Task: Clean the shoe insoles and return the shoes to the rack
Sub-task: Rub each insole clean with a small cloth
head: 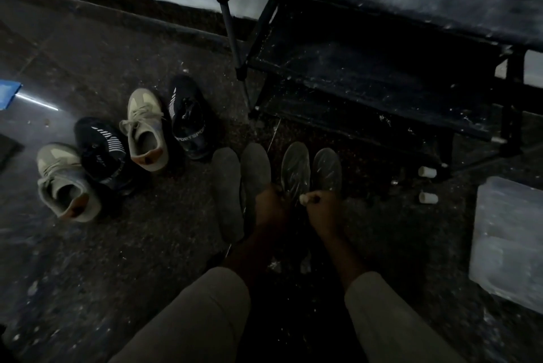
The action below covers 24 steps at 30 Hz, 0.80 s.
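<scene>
Four insoles lie side by side on the floor in front of the rack [382,74], toes toward it: two grey insoles [227,195] on the left, two glossy insoles [327,170] on the right.

Grip: the right hand [321,210] is fisted round a small pale item [304,198] at the heel end of the glossy insoles. The left hand [271,204] is curled over the heel of the left glossy one. Too dim to tell whether it pinches the insole or only rests there.

Risks, as judged:
- The floor [164,245] is speckled with grit. Dragging or flipping an insole would likely pick it up again.
- Poor light, so missed patches would be hard to spot.
- The shoes stand mixed in a row, beige shoe [66,183], dark shoe [102,154], then beige and dark again. An insole could end up in the wrong shoe.
- The rack shelves look dusty, so returned shoes would sit in dust.

Look of the insoles: the grey ones are matte and evenly dull, with a felt-like face. The glossy ones carry curved ridges and catch the light, either wet or plastic-faced; I cannot tell which.
</scene>
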Tool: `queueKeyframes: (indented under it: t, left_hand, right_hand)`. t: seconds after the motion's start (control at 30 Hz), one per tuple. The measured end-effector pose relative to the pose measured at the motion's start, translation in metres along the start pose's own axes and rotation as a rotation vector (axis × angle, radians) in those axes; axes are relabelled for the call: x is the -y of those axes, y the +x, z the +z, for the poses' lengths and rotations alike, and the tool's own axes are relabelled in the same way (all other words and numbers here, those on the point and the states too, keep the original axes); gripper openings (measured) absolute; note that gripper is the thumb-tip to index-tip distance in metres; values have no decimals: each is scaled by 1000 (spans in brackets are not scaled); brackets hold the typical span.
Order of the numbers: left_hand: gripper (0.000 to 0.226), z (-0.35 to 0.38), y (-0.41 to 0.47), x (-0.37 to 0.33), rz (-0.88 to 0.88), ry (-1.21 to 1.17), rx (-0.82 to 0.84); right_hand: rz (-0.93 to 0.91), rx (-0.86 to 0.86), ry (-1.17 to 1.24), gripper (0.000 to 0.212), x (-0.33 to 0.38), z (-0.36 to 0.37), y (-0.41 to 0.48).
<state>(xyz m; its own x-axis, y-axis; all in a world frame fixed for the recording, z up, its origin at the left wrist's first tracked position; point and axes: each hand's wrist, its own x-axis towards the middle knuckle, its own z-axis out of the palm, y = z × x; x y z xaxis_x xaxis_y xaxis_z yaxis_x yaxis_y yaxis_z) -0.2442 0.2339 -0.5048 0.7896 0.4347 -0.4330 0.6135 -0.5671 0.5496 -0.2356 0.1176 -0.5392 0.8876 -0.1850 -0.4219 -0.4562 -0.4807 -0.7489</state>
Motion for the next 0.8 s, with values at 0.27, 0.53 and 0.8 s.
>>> queueKeyframes:
  t: [0.27, 0.53, 0.8]
  left_hand:
    - [23, -40, -28, -27, 23, -185, 73]
    - [18, -77, -81, -68, 133, -609, 132]
    - [23, -146, -174, -132, 49, -1030, 288]
  right_hand:
    - [-36, 11, 134, 14, 50, -46, -21]
    - [-156, -54, 117, 23, 105, -119, -74]
    - [-285, -127, 231, 9, 163, -186, -148]
